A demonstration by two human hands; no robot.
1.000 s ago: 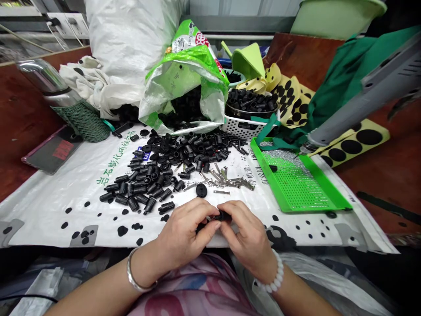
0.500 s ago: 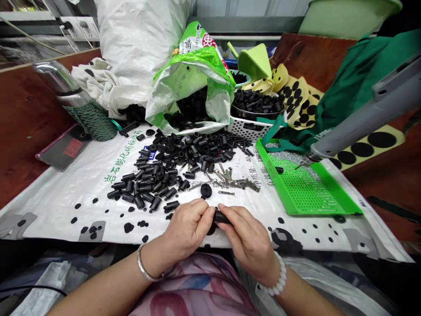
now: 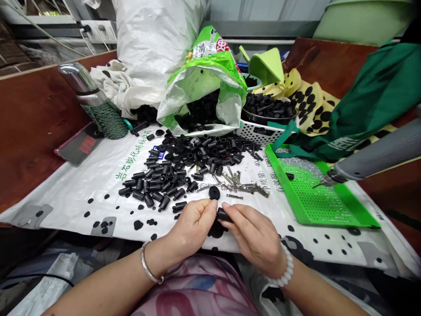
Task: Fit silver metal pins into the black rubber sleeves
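Note:
My left hand (image 3: 192, 226) and my right hand (image 3: 255, 237) meet at the near edge of the white sheet (image 3: 66, 193). Both pinch one small black plastic cylinder (image 3: 222, 215) between their fingertips. A black round disc (image 3: 214, 192) lies just beyond my fingers. Past it spreads a heap of black plastic cylinders (image 3: 184, 164), with several small metal clips (image 3: 243, 188) to its right.
A green perforated tray (image 3: 315, 193) lies at right under a grey electric screwdriver (image 3: 375, 156). Behind are a green-and-white bag of parts (image 3: 204, 83), a white basket with black parts (image 3: 266, 118), yellow sheets with black dots (image 3: 309, 105), a steel flask (image 3: 95, 103) and a phone (image 3: 77, 145).
The view has drifted, so everything sits further right and lower. My hands stay together on the black cylinder, which now shows more between the fingertips.

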